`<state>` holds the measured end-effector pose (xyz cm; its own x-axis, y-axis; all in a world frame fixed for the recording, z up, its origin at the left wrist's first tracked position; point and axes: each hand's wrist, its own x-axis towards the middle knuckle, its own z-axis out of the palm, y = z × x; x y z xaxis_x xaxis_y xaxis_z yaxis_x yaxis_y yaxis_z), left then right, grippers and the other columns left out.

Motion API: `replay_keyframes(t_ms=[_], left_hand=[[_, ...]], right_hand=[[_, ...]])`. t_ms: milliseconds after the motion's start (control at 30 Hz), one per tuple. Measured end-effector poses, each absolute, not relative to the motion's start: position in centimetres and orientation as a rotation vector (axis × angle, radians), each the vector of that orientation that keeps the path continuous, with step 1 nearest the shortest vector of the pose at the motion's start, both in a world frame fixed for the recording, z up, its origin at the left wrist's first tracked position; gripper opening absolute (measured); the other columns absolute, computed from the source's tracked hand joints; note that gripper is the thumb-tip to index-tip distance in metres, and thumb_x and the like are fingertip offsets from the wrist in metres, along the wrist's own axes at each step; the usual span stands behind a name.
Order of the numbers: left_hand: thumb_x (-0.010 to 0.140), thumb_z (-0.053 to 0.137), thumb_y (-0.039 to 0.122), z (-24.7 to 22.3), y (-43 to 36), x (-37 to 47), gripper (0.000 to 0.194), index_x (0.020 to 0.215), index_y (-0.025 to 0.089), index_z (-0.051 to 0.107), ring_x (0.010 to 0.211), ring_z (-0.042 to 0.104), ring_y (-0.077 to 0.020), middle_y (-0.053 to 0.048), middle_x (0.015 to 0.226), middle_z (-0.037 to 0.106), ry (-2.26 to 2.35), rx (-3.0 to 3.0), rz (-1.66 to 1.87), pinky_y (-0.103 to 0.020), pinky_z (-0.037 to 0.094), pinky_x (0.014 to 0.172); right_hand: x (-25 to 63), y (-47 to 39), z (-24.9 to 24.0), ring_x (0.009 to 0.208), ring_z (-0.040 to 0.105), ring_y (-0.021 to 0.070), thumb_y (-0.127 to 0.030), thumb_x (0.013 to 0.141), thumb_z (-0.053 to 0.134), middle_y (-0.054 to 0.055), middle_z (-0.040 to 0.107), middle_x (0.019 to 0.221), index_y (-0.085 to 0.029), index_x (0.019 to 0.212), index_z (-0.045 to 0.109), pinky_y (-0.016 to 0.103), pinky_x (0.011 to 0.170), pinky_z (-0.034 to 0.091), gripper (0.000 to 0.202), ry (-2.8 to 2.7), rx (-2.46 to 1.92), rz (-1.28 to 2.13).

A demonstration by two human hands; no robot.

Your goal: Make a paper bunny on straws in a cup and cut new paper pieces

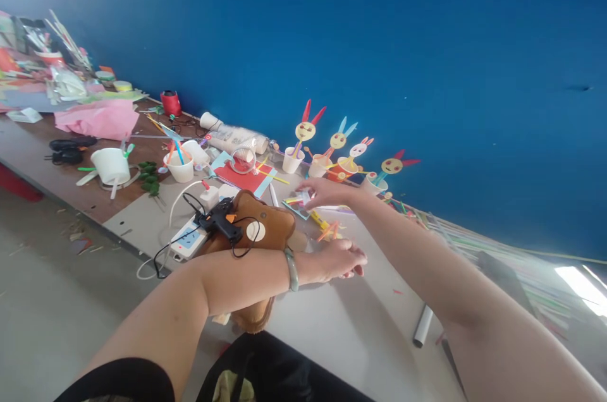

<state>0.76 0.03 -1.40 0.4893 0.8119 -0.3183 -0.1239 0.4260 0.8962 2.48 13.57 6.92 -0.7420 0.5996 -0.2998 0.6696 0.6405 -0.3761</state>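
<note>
My left hand [344,258] is over the pale tabletop with its fingers curled together; whatever they may hold is hidden. A greenish bangle [291,269] circles that wrist. Farther back, my right hand [323,192] reaches left with fingers apart, over a small pile of colourful pieces [298,201] in clear wrapping. Between the hands lie a yellow tool [319,220] and orange paper strips [331,231]. Beside my left forearm, a black glue gun [220,220] rests across a brown leather-like bag [265,219] and a white power strip [188,239].
Along the blue wall stand several paper cups [293,160] with rabbit-faced figures [305,131]. Red and light-blue paper sheets [249,181] lie behind the bag. To the left are an upturned cup [111,165] and pink paper [99,119]. A grey tube [422,326] lies at right.
</note>
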Motion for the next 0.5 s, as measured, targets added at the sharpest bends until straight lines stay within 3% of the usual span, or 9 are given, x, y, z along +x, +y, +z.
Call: replay_keyframes(t_ms=[133, 233, 367, 500], left_hand=[[0.084, 0.058, 0.024, -1.9, -0.5, 0.7, 0.006, 0.088, 0.02, 0.056, 0.057, 0.051, -0.0104, 0.002, 0.069, 0.062, 0.913, 1.209, 0.697, -0.024, 0.041, 0.059], [0.083, 0.057, 0.02, -2.0, -1.0, 0.7, 0.002, 0.085, 0.022, 0.057, 0.073, 0.062, -0.0166, 0.0, 0.073, 0.064, 0.939, 1.529, 0.727, -0.03, 0.049, 0.072], [0.08, 0.061, 0.018, -2.4, -1.8, 1.0, 0.009, 0.076, 0.024, 0.056, 0.082, 0.066, -0.0236, -0.001, 0.073, 0.064, 0.896, 1.817, 0.671, -0.04, 0.05, 0.083], [0.069, 0.076, 0.017, -3.0, -2.6, 1.9, 0.024, 0.058, 0.028, 0.058, 0.074, 0.067, -0.023, -0.001, 0.057, 0.056, 1.019, 1.539, 0.666, -0.04, 0.049, 0.08]], right_hand=[[0.9, 13.5, 5.8, 0.112, 0.066, 0.0274, -0.047, 0.076, 0.08, 0.012, 0.069, 0.122, -0.022, 0.127, 0.068, 0.038, 0.093, 0.052, 0.058, 2.796, 1.206, -0.784], [-0.4, 13.8, 5.1, 0.117, 0.063, 0.0283, -0.041, 0.082, 0.075, 0.012, 0.07, 0.122, -0.02, 0.115, 0.073, 0.038, 0.097, 0.049, 0.04, 2.893, 1.285, -0.7], [-3.5, 14.7, 4.3, 0.099, 0.068, 0.0219, -0.024, 0.088, 0.066, 0.008, 0.075, 0.106, -0.018, 0.1, 0.077, 0.031, 0.09, 0.05, 0.018, 2.997, 1.372, -0.787], [-7.9, 16.2, 3.3, 0.087, 0.067, 0.0176, -0.023, 0.089, 0.063, 0.005, 0.075, 0.092, -0.017, 0.091, 0.076, 0.026, 0.079, 0.048, 0.014, 2.97, 1.548, -0.984]])
